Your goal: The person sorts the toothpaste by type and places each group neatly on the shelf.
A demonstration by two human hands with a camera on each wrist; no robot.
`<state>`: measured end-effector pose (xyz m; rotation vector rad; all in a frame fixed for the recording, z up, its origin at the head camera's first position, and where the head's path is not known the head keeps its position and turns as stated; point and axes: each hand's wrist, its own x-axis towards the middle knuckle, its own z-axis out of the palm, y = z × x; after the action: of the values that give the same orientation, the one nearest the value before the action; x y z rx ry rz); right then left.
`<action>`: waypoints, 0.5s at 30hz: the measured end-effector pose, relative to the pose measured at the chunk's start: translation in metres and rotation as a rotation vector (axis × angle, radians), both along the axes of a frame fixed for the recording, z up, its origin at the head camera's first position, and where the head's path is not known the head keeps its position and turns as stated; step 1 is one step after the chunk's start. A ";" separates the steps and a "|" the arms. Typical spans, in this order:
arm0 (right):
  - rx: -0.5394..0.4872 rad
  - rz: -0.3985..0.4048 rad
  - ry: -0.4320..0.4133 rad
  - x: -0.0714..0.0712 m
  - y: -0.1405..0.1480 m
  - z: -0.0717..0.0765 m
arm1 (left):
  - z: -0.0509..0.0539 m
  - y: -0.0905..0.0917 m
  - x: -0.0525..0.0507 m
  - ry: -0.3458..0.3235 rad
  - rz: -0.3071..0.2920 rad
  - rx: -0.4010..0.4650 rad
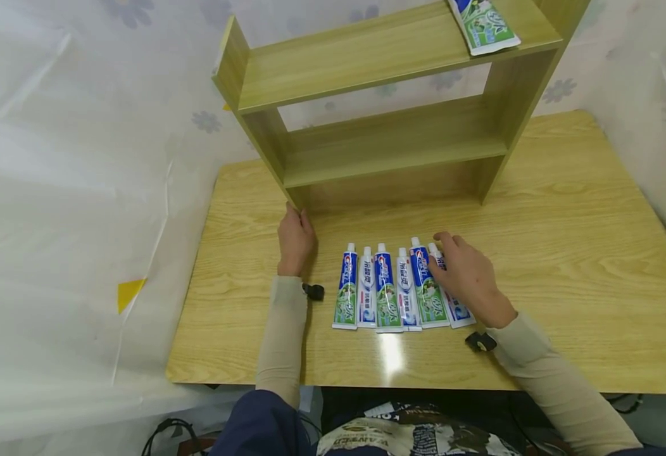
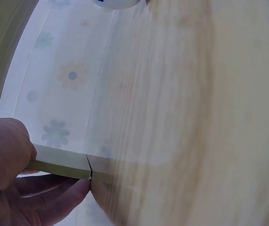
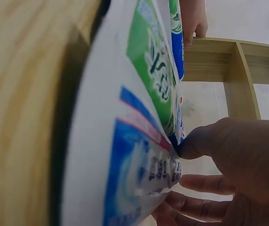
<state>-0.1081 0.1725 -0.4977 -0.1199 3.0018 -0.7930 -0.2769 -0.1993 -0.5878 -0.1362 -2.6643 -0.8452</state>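
Note:
Several toothpaste tubes lie side by side on the wooden table, caps away from me. The row starts at the left with a blue-green tube (image 1: 345,294) and alternates with slimmer white-blue ones. At its right end lies a white-blue toothpaste tube (image 1: 459,311), slightly slanted. My right hand (image 1: 472,275) pinches this tube near its cap end; in the right wrist view, the thumb (image 3: 195,143) is on one side and the fingers are on the other. My left hand (image 1: 297,242) grips the lower front edge of the wooden shelf's (image 1: 367,168) left side panel, thumb and fingers either side.
On an upper board of the shelf, at the right, lies another blue-green toothpaste tube (image 1: 487,28). The shelf stands at the back of the table (image 1: 584,253). White sheeting (image 1: 71,221) with a yellow patch (image 1: 130,294) hangs at the left.

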 end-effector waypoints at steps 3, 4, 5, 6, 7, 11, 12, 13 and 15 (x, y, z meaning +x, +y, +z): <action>0.005 -0.009 -0.026 0.002 0.001 -0.001 | 0.001 0.000 0.001 0.013 -0.001 -0.001; 0.008 -0.011 -0.036 0.003 0.002 -0.002 | 0.001 0.000 0.001 0.015 -0.002 0.000; 0.010 -0.012 -0.046 0.004 0.003 -0.002 | 0.001 0.000 0.001 0.015 -0.003 0.003; 0.013 -0.014 -0.055 0.006 0.004 -0.003 | 0.002 0.000 0.002 0.016 -0.003 0.003; 0.015 -0.014 -0.063 0.007 0.005 -0.004 | 0.002 0.001 0.002 0.014 -0.004 0.006; 0.012 -0.010 -0.077 0.010 0.008 -0.007 | 0.004 0.001 0.005 -0.007 0.007 0.004; 0.008 -0.008 -0.077 0.011 0.009 -0.007 | 0.005 0.002 0.006 -0.013 0.010 0.000; 0.004 -0.006 -0.077 0.011 0.010 -0.008 | 0.005 0.002 0.006 -0.019 0.014 -0.003; -0.001 -0.004 -0.075 0.012 0.011 -0.009 | 0.005 0.003 0.007 -0.025 0.020 -0.013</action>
<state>-0.0963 0.1834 -0.5068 -0.0826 2.9318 -0.7814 -0.2701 -0.1966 -0.5823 -0.1019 -2.6903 -0.8286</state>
